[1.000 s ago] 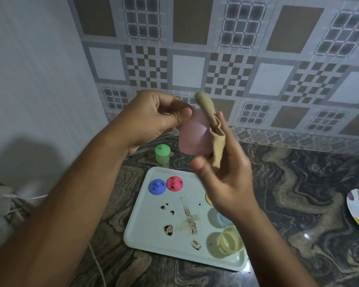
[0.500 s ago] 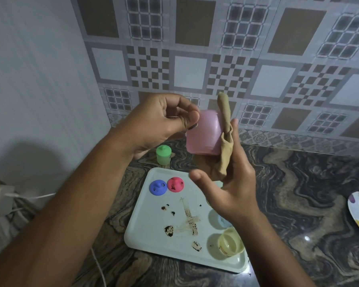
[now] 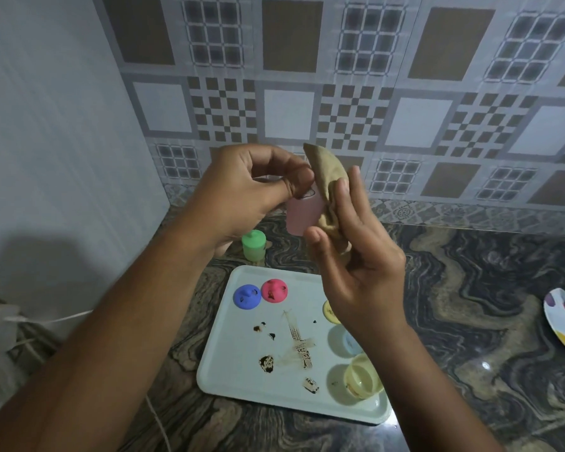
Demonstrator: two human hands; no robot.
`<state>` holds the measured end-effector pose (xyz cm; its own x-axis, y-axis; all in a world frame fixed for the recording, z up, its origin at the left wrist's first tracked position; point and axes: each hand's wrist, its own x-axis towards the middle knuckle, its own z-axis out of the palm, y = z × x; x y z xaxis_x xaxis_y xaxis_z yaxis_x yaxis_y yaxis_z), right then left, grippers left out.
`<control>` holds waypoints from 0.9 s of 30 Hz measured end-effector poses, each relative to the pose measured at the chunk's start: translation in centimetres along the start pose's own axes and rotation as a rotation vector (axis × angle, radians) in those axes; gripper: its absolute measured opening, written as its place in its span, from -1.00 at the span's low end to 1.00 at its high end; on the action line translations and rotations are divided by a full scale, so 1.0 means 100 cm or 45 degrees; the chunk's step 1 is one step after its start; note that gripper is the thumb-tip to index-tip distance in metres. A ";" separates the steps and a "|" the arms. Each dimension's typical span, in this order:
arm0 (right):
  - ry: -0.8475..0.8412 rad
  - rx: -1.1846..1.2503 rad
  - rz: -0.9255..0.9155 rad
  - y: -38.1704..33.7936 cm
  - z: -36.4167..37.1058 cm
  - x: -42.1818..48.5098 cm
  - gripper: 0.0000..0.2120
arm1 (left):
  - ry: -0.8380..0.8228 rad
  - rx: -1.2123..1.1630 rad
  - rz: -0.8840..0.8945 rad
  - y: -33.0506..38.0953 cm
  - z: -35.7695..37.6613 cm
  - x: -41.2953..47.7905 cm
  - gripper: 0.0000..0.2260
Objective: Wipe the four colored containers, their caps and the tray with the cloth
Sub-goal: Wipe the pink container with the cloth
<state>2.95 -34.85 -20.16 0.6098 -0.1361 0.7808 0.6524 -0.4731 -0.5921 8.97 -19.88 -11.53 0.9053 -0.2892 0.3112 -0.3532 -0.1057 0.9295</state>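
While left hand (image 3: 242, 194) pinches pink container (image 3: 302, 216) and right hand (image 3: 362, 265) pinches cloth (image 3: 327, 177) — tray (image 3: 229, 363), caps (image 3: 248, 296) partly hidden.

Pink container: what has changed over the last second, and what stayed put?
The right hand has swept the cloth back across the pink container, which now shows less; the left hand has turned it slightly. Both keep their grips. The tray, blue cap, pink cap and green container lie as before.
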 end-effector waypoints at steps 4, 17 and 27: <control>0.012 0.200 0.065 0.001 -0.003 0.001 -0.52 | -0.050 -0.119 -0.065 -0.001 -0.005 0.003 -0.86; 0.136 0.467 0.350 -0.008 0.003 0.003 -0.51 | -0.047 -0.209 -0.084 0.005 -0.004 0.006 -0.79; 0.115 0.425 0.340 -0.005 0.002 0.003 -0.44 | -0.042 -0.198 -0.098 0.001 -0.007 0.009 -0.85</control>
<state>2.88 -34.48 -19.60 0.7447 -0.2982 0.5971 0.5959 -0.1059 -0.7961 9.95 -19.50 -11.02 0.9192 -0.3171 0.2336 -0.2400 0.0192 0.9706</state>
